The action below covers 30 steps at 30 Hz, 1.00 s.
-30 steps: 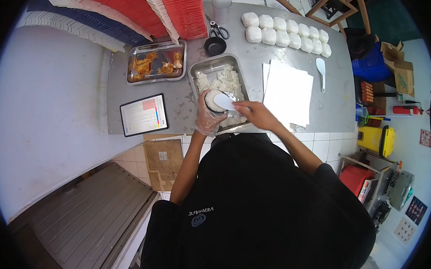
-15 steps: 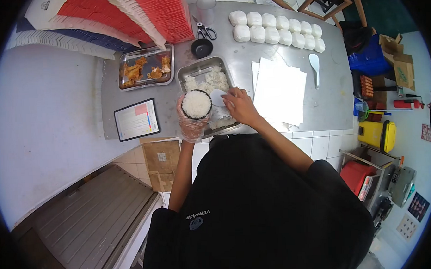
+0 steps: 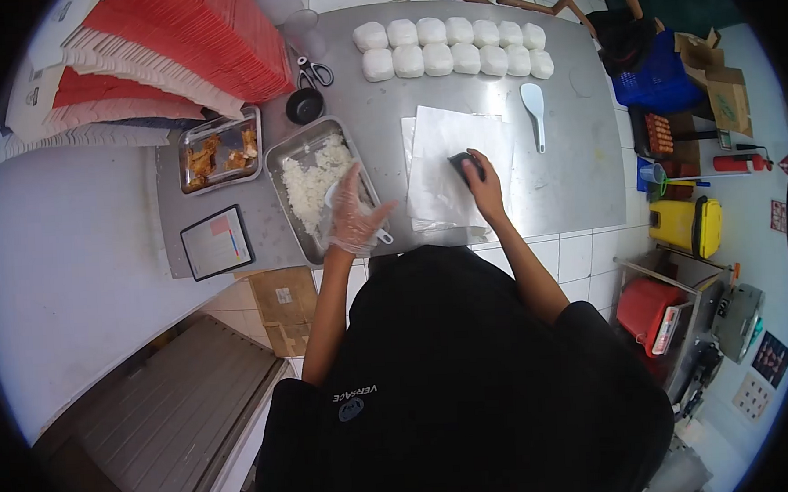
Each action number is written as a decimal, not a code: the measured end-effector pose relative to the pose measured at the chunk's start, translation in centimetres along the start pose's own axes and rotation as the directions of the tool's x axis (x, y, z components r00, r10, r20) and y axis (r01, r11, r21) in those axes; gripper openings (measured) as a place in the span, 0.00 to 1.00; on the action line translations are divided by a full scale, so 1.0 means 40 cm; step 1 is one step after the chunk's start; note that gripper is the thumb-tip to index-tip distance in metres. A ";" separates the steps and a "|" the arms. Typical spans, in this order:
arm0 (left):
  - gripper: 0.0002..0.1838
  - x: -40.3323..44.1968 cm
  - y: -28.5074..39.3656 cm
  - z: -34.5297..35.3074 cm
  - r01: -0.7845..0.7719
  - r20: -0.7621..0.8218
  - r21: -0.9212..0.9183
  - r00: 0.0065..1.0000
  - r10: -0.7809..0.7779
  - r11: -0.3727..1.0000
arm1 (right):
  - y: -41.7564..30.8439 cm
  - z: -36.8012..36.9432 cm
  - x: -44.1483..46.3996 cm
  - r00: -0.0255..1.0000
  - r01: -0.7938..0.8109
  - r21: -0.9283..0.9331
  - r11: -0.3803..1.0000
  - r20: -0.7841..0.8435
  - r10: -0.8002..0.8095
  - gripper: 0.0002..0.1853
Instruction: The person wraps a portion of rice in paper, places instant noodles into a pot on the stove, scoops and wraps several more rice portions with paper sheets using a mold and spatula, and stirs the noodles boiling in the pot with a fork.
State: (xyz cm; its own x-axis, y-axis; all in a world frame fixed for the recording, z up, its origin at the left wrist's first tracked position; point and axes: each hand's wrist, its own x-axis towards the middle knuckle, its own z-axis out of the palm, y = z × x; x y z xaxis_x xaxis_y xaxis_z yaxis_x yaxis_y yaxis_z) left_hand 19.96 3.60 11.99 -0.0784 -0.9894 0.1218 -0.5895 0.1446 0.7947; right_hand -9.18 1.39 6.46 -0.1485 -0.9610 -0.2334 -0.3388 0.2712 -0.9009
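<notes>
My right hand [image 3: 485, 187] grips a small black bowl [image 3: 466, 167], tipped on its side above a stack of white paper sheets [image 3: 434, 152]. What is inside the bowl is hidden from here. My left hand [image 3: 354, 218], in a clear plastic glove, is held with fingers spread over the right side of a metal tray [image 3: 278, 176]. Loose white rice [image 3: 308, 184] lies in that tray. A white rice paddle [image 3: 383, 237] rests there too, mostly covered by my left hand, its handle end showing.
Two rows of white wrapped bundles [image 3: 437, 59] line the table's far side, near another white paddle [image 3: 533, 108]. On the left are a tray of fried pieces [image 3: 181, 172], a tablet [image 3: 216, 243], an empty black bowl [image 3: 304, 106], scissors [image 3: 316, 72] and stacked red cartons [image 3: 227, 42].
The black bowl has passed from my left hand to my right and moved over the paper, tipped. My right hand has let go of the paddle, which now lies in the rice tray.
</notes>
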 end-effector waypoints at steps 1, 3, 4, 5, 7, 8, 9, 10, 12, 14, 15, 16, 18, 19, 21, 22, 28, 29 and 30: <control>0.45 0.005 0.000 0.011 0.002 -0.048 -0.002 0.999 -0.002 1.000 | -0.006 -0.010 -0.003 0.985 0.164 -0.215 0.963 -0.012 -0.171 0.29; 0.41 0.017 0.004 0.054 0.027 -0.028 -0.040 0.999 -0.028 0.999 | 0.006 -0.020 -0.004 0.943 0.327 -0.456 0.828 0.104 -0.316 0.30; 0.38 0.026 0.015 0.070 0.052 -0.018 -0.080 0.998 -0.054 0.995 | 0.009 -0.026 -0.001 0.871 0.478 -0.640 0.601 0.259 -0.418 0.31; 0.38 0.031 0.029 0.088 0.049 -0.014 -0.076 0.999 -0.050 0.996 | 0.011 -0.027 0.005 0.872 0.476 -0.639 0.605 0.253 -0.418 0.31; 0.34 0.031 0.066 0.145 0.089 0.057 -0.084 0.995 -0.085 0.992 | 0.012 -0.039 0.015 0.870 0.491 -0.542 0.682 0.257 -0.422 0.32; 0.34 0.030 0.070 0.175 0.090 0.058 -0.084 0.995 -0.085 0.992 | 0.012 -0.053 0.019 0.869 0.495 -0.492 0.717 0.258 -0.423 0.32; 0.34 0.033 0.064 0.205 0.099 0.101 -0.053 0.991 -0.093 0.994 | 0.009 -0.069 0.032 0.867 0.497 -0.490 0.716 0.257 -0.426 0.32; 0.34 0.027 0.048 0.234 0.112 0.143 -0.020 0.984 -0.108 0.994 | -0.007 -0.090 0.040 0.873 0.485 -0.408 0.773 0.176 -0.455 0.34; 0.34 0.013 0.021 0.285 0.144 0.166 0.149 0.972 -0.168 0.978 | -0.037 -0.141 0.050 0.881 0.461 -0.228 0.857 0.001 -0.474 0.37; 0.34 0.002 -0.011 0.336 0.155 0.180 0.313 0.959 -0.218 0.937 | -0.017 -0.202 0.089 0.969 0.145 -0.134 0.980 -0.183 -0.168 0.43; 0.34 -0.007 -0.028 0.361 0.201 0.136 0.414 0.951 -0.278 0.888 | 0.009 -0.238 0.115 0.985 -0.009 0.140 0.990 -0.169 0.033 0.44; 0.34 -0.008 -0.035 0.377 0.246 0.084 0.507 0.940 -0.332 0.826 | 0.034 -0.275 0.135 0.978 -0.022 0.210 0.978 -0.200 0.065 0.44; 0.31 -0.003 -0.018 0.376 0.284 0.068 0.498 0.929 -0.364 0.819 | 0.063 -0.351 0.152 0.974 -0.143 0.331 0.933 -0.120 0.191 0.41; 0.28 -0.003 -0.005 0.370 0.329 0.050 0.487 0.914 -0.402 0.809 | 0.079 -0.356 0.143 0.974 -0.145 0.333 0.932 -0.119 0.194 0.41; 0.27 0.011 0.019 0.356 0.453 0.070 0.429 0.846 -0.529 0.782 | 0.111 -0.356 0.111 0.876 -0.006 -0.254 0.967 -0.467 -0.117 0.33; 0.25 0.022 0.026 0.349 0.569 0.099 0.371 0.762 -0.640 0.734 | 0.151 -0.354 0.098 0.864 0.143 -0.305 0.941 -0.426 -0.270 0.30; 0.19 -0.014 -0.120 0.416 0.811 0.183 -0.165 0.584 -0.791 0.561 | 0.122 -0.352 -0.025 0.921 0.073 -0.705 0.705 -0.223 -0.318 0.37; 0.19 -0.016 -0.099 0.404 0.813 0.186 -0.159 0.582 -0.792 0.560 | 0.075 -0.349 -0.043 0.937 0.049 -0.753 0.656 -0.193 -0.292 0.38; 0.16 -0.020 -0.078 0.388 0.825 0.312 -0.396 0.533 -0.786 0.403 | 0.066 -0.324 -0.056 0.937 0.043 -0.752 0.657 -0.197 -0.287 0.38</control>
State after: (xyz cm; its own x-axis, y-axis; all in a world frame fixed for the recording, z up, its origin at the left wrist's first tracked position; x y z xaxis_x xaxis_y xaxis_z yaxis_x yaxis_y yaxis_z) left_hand 9.38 3.78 0.18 0.1712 -0.6444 -0.7453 0.0157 -0.7546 0.6560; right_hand -21.77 4.96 9.33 -0.2248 -0.9680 0.1117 -0.9280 0.1778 -0.3273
